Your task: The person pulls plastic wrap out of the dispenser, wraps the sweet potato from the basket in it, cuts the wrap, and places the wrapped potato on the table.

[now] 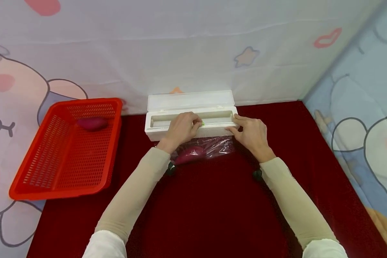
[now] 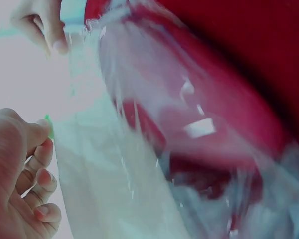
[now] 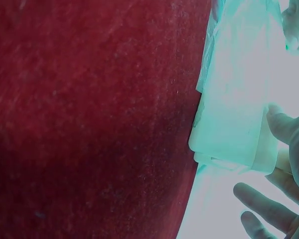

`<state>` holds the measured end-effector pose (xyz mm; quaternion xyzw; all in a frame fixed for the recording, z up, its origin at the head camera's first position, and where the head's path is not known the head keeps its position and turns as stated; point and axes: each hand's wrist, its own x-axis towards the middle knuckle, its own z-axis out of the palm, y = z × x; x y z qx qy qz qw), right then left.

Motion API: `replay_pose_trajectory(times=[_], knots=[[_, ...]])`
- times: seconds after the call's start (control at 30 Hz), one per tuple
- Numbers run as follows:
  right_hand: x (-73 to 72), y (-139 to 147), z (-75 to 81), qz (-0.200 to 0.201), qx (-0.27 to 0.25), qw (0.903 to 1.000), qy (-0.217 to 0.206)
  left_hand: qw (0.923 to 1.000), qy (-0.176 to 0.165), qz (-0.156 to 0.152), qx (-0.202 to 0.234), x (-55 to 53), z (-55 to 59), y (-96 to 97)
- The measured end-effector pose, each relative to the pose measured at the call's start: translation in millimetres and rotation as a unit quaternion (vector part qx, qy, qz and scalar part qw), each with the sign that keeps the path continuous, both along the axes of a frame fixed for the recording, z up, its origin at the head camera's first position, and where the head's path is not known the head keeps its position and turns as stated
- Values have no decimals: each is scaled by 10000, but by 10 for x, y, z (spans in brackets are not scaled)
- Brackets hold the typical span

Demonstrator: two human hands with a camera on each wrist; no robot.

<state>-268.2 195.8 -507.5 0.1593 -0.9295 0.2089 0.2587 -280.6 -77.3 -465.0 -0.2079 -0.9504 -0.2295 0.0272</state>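
Note:
A white cling film box (image 1: 167, 135) stands with its lid (image 1: 190, 100) raised and a roll (image 1: 213, 120) inside. My left hand (image 1: 182, 127) pinches a small green slide cutter (image 1: 203, 124) at the front edge of the box. At the box's right end, my right hand (image 1: 251, 134) grips the corner with thumb and fingers. Clear film (image 2: 119, 174) hangs down the box's front onto the table. Under the film lies a purple sweet potato (image 1: 190, 154), mostly covered by it and partly behind my left wrist.
To the left stands a red plastic basket (image 1: 114, 157) holding another purple sweet potato (image 1: 92, 123). Dark red cloth (image 1: 213, 215) covers the table. Behind the box hangs a pale printed curtain (image 1: 193, 53), and a similar one (image 1: 367, 107) borders the right side.

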Motion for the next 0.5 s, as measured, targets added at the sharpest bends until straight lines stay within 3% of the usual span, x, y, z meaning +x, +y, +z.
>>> replay_pose_trajectory(times=[0.27,0.5], knots=[[29,45,10,25,-2,9997,-240,10000,-31,-75,43,20,14,-173],[33,29,-2,35,-63,9998,-190,9999,-42,-50,131,40,-3,-302]])
